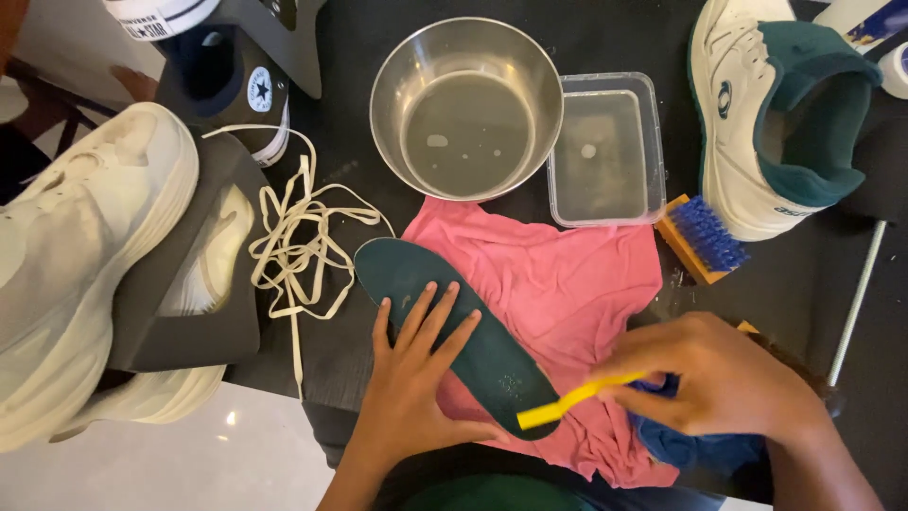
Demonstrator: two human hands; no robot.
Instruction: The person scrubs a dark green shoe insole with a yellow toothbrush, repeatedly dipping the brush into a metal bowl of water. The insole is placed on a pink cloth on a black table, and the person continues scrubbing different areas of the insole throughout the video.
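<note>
A dark green insole (430, 303) lies on a pink cloth (567, 284) on the black table. My left hand (411, 378) presses flat on the insole's middle, fingers spread. My right hand (719, 378) grips a yellow-handled brush (567, 402) whose head touches the insole's near end, where small foam specks show. A blue cloth (681, 440) sits under my right hand.
A steel bowl (465, 57) and a clear plastic tub (653, 142) hold cloudy water behind the cloth. A blue-bristled wooden brush (705, 237) and a white-and-green sneaker (757, 114) are at right. White laces (298, 241), a cream sneaker (85, 255) and a black high-top (236, 85) are at left.
</note>
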